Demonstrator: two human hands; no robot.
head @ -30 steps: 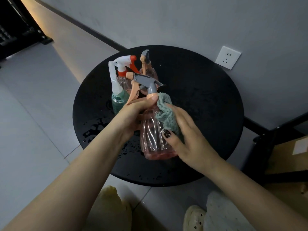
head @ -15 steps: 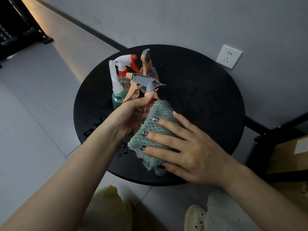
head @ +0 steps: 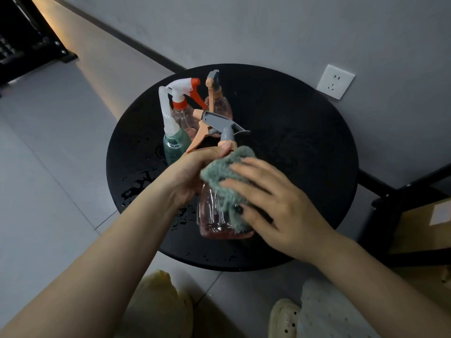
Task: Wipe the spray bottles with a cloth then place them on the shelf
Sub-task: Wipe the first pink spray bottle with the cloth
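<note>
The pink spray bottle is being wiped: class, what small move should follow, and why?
Probably turn the pink spray bottle in the left hand, since the right hand presses the green cloth on one side only, and the black table shows water droplets.

Round black table (head: pixel 305 147), wet spots on its top, stands against grey wall (head: pixel 268 28) with white socket (head: pixel 335 81). Dark baseboard (head: pixel 136 42) runs along pale tiled floor (head: pixel 48 167). Warm light strip top left. Black frame (head: pixel 390 191) at right.
</note>
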